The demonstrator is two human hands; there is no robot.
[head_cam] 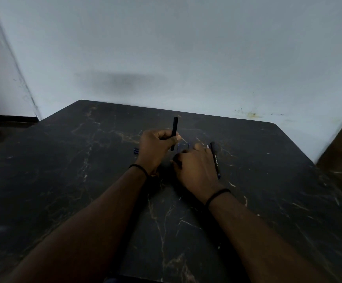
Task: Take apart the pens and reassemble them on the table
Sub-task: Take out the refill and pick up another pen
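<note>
A black pen barrel stands upright, pinched in the left hand; the right hand lies palm-down on the table, its grip hidden.

We have only 1 view, a wide-angle camera worn on the person's head, looking forward and down from close above the 2 forearms onto the dark marbled tabletop, with the pale wall behind filling the upper part of the frame.
</note>
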